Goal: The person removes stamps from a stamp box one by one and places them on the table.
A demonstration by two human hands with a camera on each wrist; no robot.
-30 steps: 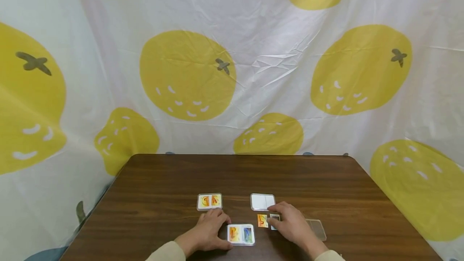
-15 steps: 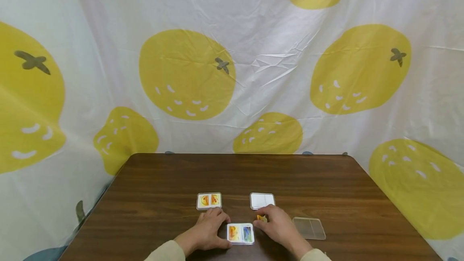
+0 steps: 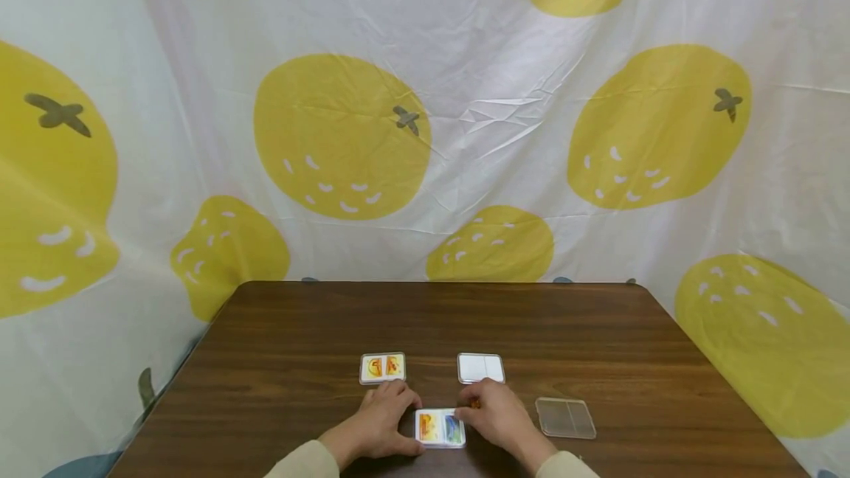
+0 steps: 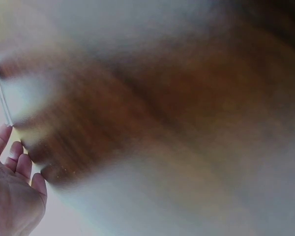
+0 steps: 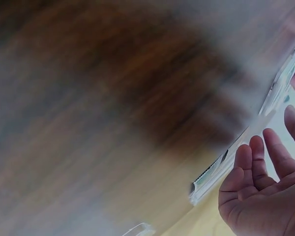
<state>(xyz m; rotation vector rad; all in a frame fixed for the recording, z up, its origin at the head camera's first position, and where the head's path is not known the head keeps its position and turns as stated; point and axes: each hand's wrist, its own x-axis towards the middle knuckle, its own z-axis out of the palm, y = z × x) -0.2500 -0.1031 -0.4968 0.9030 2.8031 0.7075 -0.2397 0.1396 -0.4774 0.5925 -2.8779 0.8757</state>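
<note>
With the left hand (image 3: 384, 423) we're bracing the case (image 3: 440, 428) between wide-set fingertips — the right hand (image 3: 499, 413) is pinching an orange card (image 3: 474, 404), mostly hidden; likely placing, next needing alignment.

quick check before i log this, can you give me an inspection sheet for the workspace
Surface: dark wood-grain table.
Job's things: near case with one orange and one blue picture; far left case with two orange pictures; far right case, white inside; clear panel at right.
Clutter: nothing seen.
Hands: left hand holds near case's left end; right hand partly hides an orange piece, grip unclear.
Cables: nothing seen.
Surroundings: lemon-print cloth.
</note>
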